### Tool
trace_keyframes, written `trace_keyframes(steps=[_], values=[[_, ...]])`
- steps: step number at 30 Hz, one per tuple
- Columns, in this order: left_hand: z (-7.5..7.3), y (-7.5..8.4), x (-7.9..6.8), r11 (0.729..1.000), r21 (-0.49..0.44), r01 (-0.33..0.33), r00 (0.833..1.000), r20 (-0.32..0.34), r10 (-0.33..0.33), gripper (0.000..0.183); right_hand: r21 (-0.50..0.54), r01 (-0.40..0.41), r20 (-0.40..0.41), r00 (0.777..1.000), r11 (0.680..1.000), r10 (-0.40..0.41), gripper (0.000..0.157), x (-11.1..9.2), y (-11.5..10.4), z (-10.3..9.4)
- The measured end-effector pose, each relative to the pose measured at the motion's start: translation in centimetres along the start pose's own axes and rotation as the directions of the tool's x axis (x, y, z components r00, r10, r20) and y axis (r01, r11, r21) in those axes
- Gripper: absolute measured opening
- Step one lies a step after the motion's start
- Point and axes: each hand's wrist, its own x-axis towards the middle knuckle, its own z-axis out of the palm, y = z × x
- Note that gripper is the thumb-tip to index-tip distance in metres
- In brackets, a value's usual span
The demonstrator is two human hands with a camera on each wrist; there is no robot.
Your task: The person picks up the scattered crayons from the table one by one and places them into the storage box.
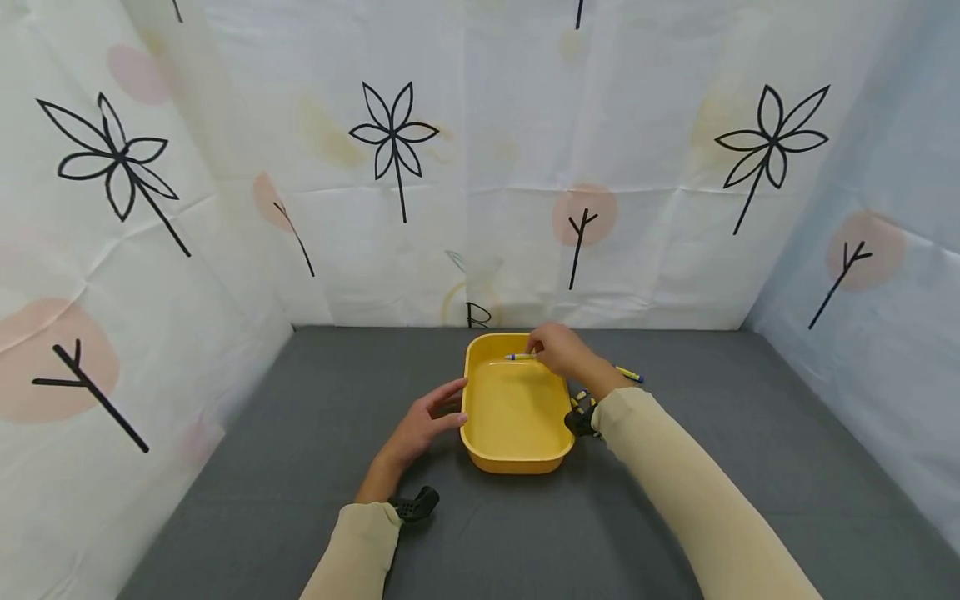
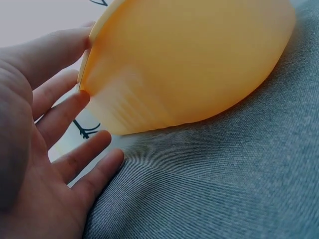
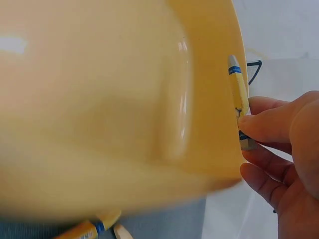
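In the right wrist view, a crayon [image 3: 239, 89] with a yellow wrapper, blue bands and a pale tip is pinched between the thumb and fingers of my right hand [image 3: 279, 134]. The head view has that right hand [image 1: 558, 346] over the far right part of a yellow plastic tray [image 1: 517, 408], whose floor looks bare. At the tray's left side is my left hand [image 1: 422, 429], its thumb and fingers spread along the wall. Up close, the left fingertips [image 2: 83, 97] touch the rim, and the lower two fingers extend below it.
Another yellow crayon [image 1: 628, 373] lies on the grey tabletop [image 1: 337, 400] right of the tray. Several more crayons [image 1: 581, 400] are partly hidden by the right wrist. A patterned white cloth [image 1: 510, 150] hangs behind the table and along both sides.
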Motion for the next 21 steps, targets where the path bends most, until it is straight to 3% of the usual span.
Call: trace_keyframes(steps=[9,11,16,21], values=[[0.2,0.9,-0.4,1.000,0.001,-0.029,1.000,0.005,0.029,0.057,-0.018,-0.022,0.039,0.999,1.000,0.023,0.025,1.6,-0.8,1.8],[0.1,0.0,-0.2,0.999,0.003,-0.034,0.999,-0.005,0.034,0.057,-0.025,-0.041,0.061,0.997,0.999,0.043,0.025,1.9,-1.1,2.2],[0.1,-0.1,-0.1,0.998,-0.020,-0.057,0.998,0.018,0.057,0.060,-0.037,-0.075,0.085,0.993,0.996,0.078,0.026,2.1,-1.5,2.9],[0.2,1.4,-0.5,0.996,-0.035,-0.080,0.995,0.055,0.082,0.063,-0.078,-0.096,0.072,0.992,0.992,0.101,0.029,2.4,-1.4,3.6]])
